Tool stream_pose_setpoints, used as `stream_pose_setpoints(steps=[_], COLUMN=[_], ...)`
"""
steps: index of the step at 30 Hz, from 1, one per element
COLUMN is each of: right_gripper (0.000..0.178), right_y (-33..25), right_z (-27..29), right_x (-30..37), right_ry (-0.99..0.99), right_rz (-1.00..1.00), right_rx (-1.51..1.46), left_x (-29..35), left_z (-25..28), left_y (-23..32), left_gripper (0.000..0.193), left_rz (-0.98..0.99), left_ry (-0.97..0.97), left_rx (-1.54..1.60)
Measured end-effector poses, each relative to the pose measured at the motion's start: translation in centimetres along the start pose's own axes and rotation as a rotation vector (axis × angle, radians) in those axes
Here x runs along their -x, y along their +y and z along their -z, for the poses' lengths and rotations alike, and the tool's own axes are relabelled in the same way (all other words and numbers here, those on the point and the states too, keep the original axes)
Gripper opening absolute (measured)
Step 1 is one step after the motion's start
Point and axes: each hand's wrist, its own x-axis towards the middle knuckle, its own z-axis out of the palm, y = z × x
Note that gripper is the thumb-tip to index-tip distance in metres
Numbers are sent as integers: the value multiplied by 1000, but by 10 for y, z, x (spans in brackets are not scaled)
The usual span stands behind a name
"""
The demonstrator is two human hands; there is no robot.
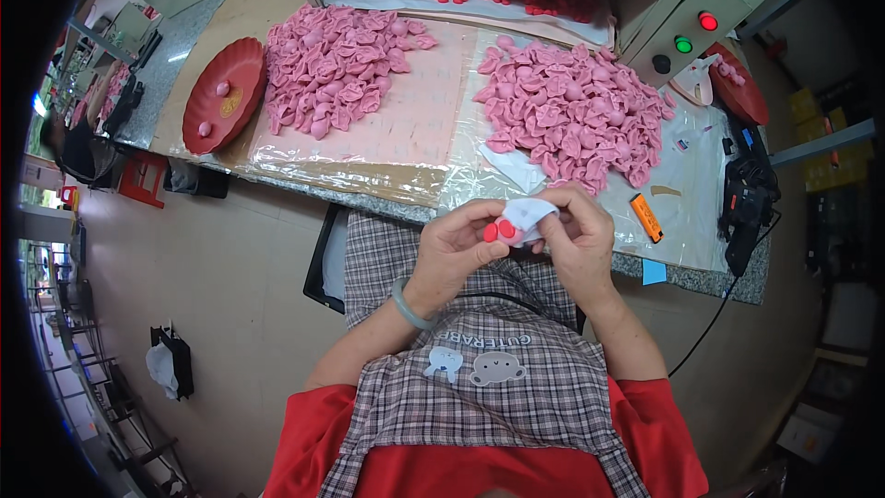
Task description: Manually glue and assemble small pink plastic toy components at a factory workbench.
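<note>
Close to the table's front edge, my left hand (443, 253) pinches a small pink piece with two red round parts (499, 231) between thumb and fingers. A white cloth (531, 212) is gripped by my right hand (586, 242) and lies against the upper side of that piece. The fingers of both hands are nearly touching. Just beyond them, a heap of pink ruffled pieces with round balls among them (576, 111) covers part of the tabletop. Another white cloth (513, 167) is partly under its near edge. A second pink heap (327, 69) lies to the left.
A red scalloped dish (226, 97) with two pink balls stands at the far left. To my right lie an orange flat tool (646, 219) and a black device (749, 198) with a cable. Behind stands a machine (659, 37) with red pieces inside. A red dish (742, 97) sits at the right.
</note>
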Motion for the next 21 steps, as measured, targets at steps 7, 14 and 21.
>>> stream_pose_setpoints(steps=[7,14,21], right_gripper=[29,25,23], right_y=[-4,-9,-3], right_z=[15,1,-1], right_x=[1,3,3], right_ry=[-55,18,13], right_rz=[236,488,518], right_rx=[394,423,460], left_x=[-6,-7,-7], left_z=[-4,2,-1], left_y=[6,6,12], left_gripper=[47,40,37], left_rz=[-40,-146,-149], left_ry=[11,-56,-95], left_rx=[-32,-150,-239])
